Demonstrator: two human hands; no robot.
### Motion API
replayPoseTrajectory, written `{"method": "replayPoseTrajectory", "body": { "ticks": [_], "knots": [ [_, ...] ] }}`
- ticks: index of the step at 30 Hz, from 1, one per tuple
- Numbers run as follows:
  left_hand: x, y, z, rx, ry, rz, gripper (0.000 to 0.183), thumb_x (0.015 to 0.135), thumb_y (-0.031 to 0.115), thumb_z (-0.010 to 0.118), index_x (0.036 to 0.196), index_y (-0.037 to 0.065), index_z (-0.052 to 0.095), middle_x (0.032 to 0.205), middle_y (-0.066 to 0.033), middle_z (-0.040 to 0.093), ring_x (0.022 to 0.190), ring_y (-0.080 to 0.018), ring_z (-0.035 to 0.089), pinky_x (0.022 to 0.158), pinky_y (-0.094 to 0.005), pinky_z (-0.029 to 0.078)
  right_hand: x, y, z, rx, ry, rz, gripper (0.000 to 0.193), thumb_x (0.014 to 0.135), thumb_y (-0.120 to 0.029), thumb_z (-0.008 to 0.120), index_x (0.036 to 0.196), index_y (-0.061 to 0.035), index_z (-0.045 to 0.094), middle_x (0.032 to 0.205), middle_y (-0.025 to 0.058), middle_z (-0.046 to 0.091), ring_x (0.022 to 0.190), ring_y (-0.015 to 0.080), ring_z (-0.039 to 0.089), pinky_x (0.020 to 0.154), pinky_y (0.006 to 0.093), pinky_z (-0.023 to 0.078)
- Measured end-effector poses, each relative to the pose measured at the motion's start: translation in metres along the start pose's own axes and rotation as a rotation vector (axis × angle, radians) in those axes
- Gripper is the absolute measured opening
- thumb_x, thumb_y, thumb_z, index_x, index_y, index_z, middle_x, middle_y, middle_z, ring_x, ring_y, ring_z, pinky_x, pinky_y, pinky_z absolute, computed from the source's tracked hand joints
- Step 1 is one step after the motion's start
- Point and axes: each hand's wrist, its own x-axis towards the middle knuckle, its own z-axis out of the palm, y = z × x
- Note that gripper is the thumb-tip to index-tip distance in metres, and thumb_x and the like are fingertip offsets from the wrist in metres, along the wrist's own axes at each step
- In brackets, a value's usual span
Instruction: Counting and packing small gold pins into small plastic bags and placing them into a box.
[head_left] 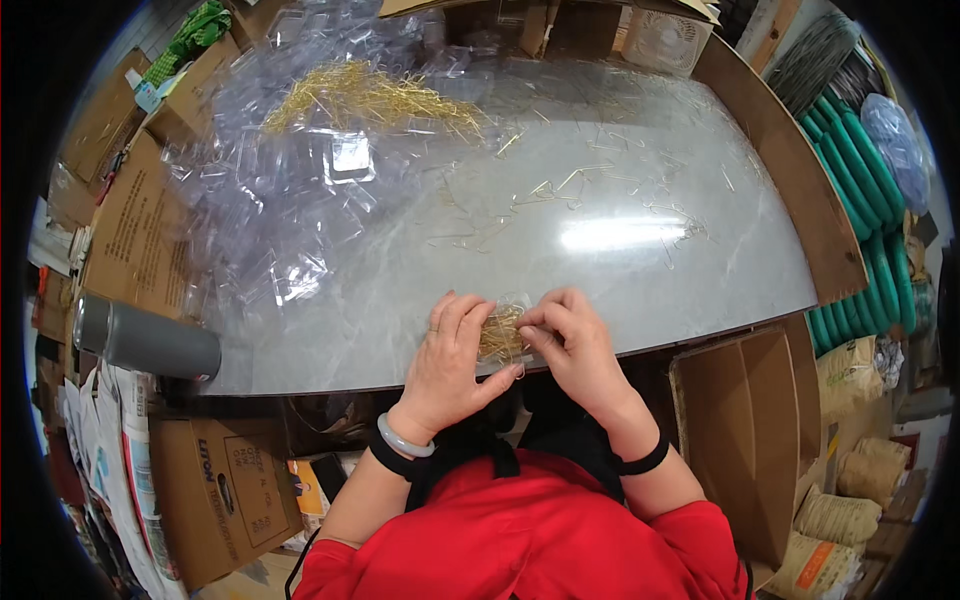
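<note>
At the near edge of the table, a small clear plastic pack (515, 299) full of thin gold wire pieces (501, 338) lies between my hands. My left hand (445, 350) is closed on its left side, fingers over the far left edge and thumb at the near edge. At its right side, my right hand (577, 347) is closed with thumb and forefinger pinched together against the wires. Whatever those fingertips pinch is too small to make out.
A heap of clear plastic packs (260, 215) covers the table's left side, with a pile of gold wire hooks (365, 95) on top. Loose hooks (560, 190) lie scattered mid-table. A grey bottle (150, 340) lies at the left edge. Cardboard walls (790, 170) border the table.
</note>
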Motion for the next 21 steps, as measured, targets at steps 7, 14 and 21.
{"method": "replayPoseTrajectory", "body": {
  "ticks": [7,14,21],
  "knots": [
    [-0.004,-0.002,0.002,0.001,0.016,0.017,0.070,0.077,0.033,0.082,0.129,0.000,0.050,0.131,-0.0183,0.049,0.123,-0.0412,0.045,0.106,-0.0482,0.039,-0.013,-0.002,-0.006,-0.086,0.092,0.026,0.015,0.088,-0.007,0.072,0.102,-0.0031,0.067,0.093,0.0126,0.060,0.075,0.0320,0.063,0.069,0.0375,0.052],
    [-0.006,0.002,0.005,0.031,0.030,-0.006,0.070,0.075,0.033,0.084,0.128,0.002,0.051,0.128,-0.0173,0.050,0.118,-0.0396,0.048,0.101,-0.0467,0.044,-0.004,-0.009,-0.017,-0.208,-0.097,0.206,0.015,0.090,-0.017,0.070,0.088,-0.0023,0.067,0.088,0.0153,0.064,0.079,0.0351,0.064,0.069,0.0437,0.052],
    [-0.003,0.006,0.003,0.070,0.017,-0.018,0.071,0.074,0.031,0.085,0.129,0.002,0.050,0.128,-0.0174,0.048,0.118,-0.0402,0.048,0.100,-0.0468,0.045,-0.006,-0.008,-0.010,-0.089,-0.067,0.096,0.010,0.089,-0.012,0.070,0.090,-0.0024,0.069,0.087,0.0154,0.064,0.079,0.0356,0.064,0.069,0.0430,0.051]
  ]
}}
